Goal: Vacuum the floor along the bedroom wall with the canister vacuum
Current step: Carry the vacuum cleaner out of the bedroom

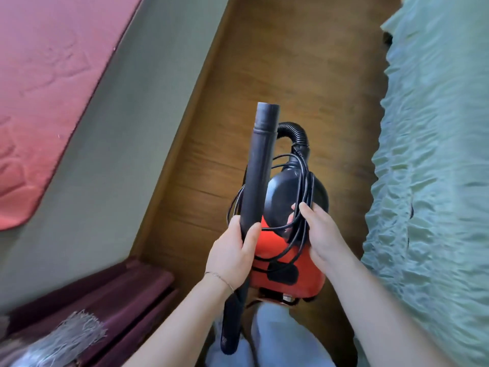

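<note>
I have the canister vacuum [288, 263] lifted in front of me, off the floor [264, 62] as far as I can judge. My left hand [235, 250] is clamped round the black wand [258, 168], which points up toward 12 o'clock with its open end bare: no floor nozzle is fitted that I can see. My right hand [324, 234], at 3 o'clock of the red body, has thumb and fingers closed on the loops of the cord [301, 181], which is wound round the canister. The ribbed hose [297, 132] arches over the top at 12 o'clock.

By my reckoning the vacuuming has not begun. The cord has to be unwound and plugged in, the canister set down, and the wand turned to the floor. The strip I mean to clean runs from 6 toward 12 o'clock, with the wall [119, 128] and its baseboard [201, 102] at 9 to 11 o'clock and the green bed cover [436, 154] at 3 o'clock.
</note>
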Motion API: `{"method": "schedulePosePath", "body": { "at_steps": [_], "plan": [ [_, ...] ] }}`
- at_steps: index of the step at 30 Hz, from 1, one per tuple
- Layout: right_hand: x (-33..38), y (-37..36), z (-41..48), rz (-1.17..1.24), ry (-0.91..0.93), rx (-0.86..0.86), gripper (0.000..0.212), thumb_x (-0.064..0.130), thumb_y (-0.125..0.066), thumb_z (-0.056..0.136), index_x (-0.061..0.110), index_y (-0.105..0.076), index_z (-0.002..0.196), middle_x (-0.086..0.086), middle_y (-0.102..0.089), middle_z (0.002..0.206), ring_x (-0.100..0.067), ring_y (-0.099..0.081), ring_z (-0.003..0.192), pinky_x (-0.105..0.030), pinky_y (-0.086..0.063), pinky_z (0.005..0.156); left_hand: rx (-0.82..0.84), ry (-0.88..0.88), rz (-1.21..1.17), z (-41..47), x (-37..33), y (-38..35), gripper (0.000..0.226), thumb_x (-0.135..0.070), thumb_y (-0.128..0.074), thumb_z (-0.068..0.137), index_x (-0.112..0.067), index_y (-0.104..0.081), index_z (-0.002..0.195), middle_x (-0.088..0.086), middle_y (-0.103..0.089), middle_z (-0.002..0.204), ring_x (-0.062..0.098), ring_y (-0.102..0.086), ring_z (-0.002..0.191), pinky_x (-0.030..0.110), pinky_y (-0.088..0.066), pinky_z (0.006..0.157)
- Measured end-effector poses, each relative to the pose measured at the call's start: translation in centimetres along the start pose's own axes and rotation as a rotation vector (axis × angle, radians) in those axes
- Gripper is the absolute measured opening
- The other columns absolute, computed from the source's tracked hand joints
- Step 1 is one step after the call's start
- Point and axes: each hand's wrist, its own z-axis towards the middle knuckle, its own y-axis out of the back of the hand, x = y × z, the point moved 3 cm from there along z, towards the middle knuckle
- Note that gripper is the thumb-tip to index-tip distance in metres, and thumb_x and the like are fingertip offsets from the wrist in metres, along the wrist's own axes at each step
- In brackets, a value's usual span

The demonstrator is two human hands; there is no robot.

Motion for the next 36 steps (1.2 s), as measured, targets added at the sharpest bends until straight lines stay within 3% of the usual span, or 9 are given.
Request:
{"method": "schedulePosePath", "body": {
  "at_steps": [2,4,8,12,17,23,28,36],
  "plan": [
    [2.1,0.5,-0.1,0.054,0.001,-0.016,0.024,0.019,-0.039,0.101,0.012,-0.057,0.087,-0.004,-0.053,0.068,-0.019,-0.051,0.062,-0.032,-0.044,0.063,-0.014,0.016,-0.007,1.3,-3.1,1.2,0.030,-0.045,-0.033,0.095,-0.021,-0.048,0.107,-0.008,-0.062,0.101,0.023,-0.059,0.101,0.033,-0.044,0.086],
    [4.3,1.1,-0.2,0.107,-0.011,-0.029,0.023,0.019,-0.039,0.101,0.011,-0.056,0.088,-0.003,-0.051,0.066,-0.016,-0.047,0.060,-0.029,-0.041,0.062,-0.017,0.072,-0.015,3.2,-6.3,1.8,0.042,-0.044,-0.030,0.097,-0.015,-0.044,0.124,-0.010,-0.054,0.114,0.018,-0.052,0.117,0.031,-0.037,0.095],
    [9.4,2.2,0.4,0.232,-0.019,-0.046,0.022,0.017,-0.040,0.101,0.011,-0.057,0.088,-0.002,-0.049,0.063,-0.014,-0.045,0.058,-0.026,-0.038,0.059,0.071,0.071,0.072,6.7,-12.4,1.5,0.034,-0.048,-0.032,0.095,-0.017,-0.045,0.101,-0.007,-0.059,0.096,0.020,-0.057,0.094,0.037,-0.046,0.088],
    [15.9,4.2,1.2,0.242,0.012,-0.056,0.021,0.019,-0.045,0.099,0.015,-0.061,0.085,0.000,-0.053,0.064,-0.016,-0.048,0.061,-0.027,-0.039,0.062,0.045,0.056,0.101,10.1,-18.8,1.9,0.037,-0.050,-0.036,0.093,-0.017,-0.050,0.102,0.000,-0.064,0.100,0.025,-0.059,0.096,0.042,-0.047,0.088],
    [25.8,6.1,2.8,0.113,0.189,-0.071,0.022,0.022,-0.051,0.095,0.018,-0.062,0.076,0.000,-0.058,0.068,-0.015,-0.054,0.067,-0.030,-0.043,0.069,-0.028,-0.016,0.036,15.2,-27.5,3.4,0.031,-0.048,-0.045,0.092,-0.019,-0.053,0.083,-0.010,-0.055,0.071,0.017,-0.052,0.073,0.033,-0.041,0.069],
    [36.7,7.8,6.4,-0.111,0.373,-0.066,0.026,0.031,-0.052,0.095,0.019,-0.059,0.073,0.004,-0.064,0.071,-0.006,-0.060,0.067,-0.019,-0.042,0.068,-0.065,-0.104,0.040,22.0,-36.8,4.8,0.031,-0.050,-0.051,0.088,-0.027,-0.048,0.068,-0.009,-0.053,0.063,0.011,-0.048,0.059,0.030,-0.039,0.058],
    [44.4,7.7,12.3,-0.076,0.385,-0.066,0.026,0.035,-0.054,0.092,0.025,-0.061,0.068,0.002,-0.063,0.069,-0.013,-0.060,0.069,-0.030,-0.044,0.073,-0.048,-0.155,0.056,29.7,-44.1,6.1,0.036,-0.052,-0.052,0.086,-0.023,-0.049,0.066,-0.007,-0.052,0.060,0.013,-0.047,0.057,0.030,-0.037,0.057],
    [57.2,6.7,20.7,-0.109,0.390,-0.120,0.034,0.048,-0.053,0.082,0.020,-0.060,0.064,0.003,-0.061,0.065,-0.021,-0.059,0.070,-0.048,-0.047,0.081,0.029,-0.232,0.169,41.9,-54.6,8.6,0.041,-0.056,-0.049,0.086,-0.016,-0.058,0.084,0.000,-0.061,0.069,0.023,-0.058,0.067,0.035,-0.047,0.064]
  ]
}}
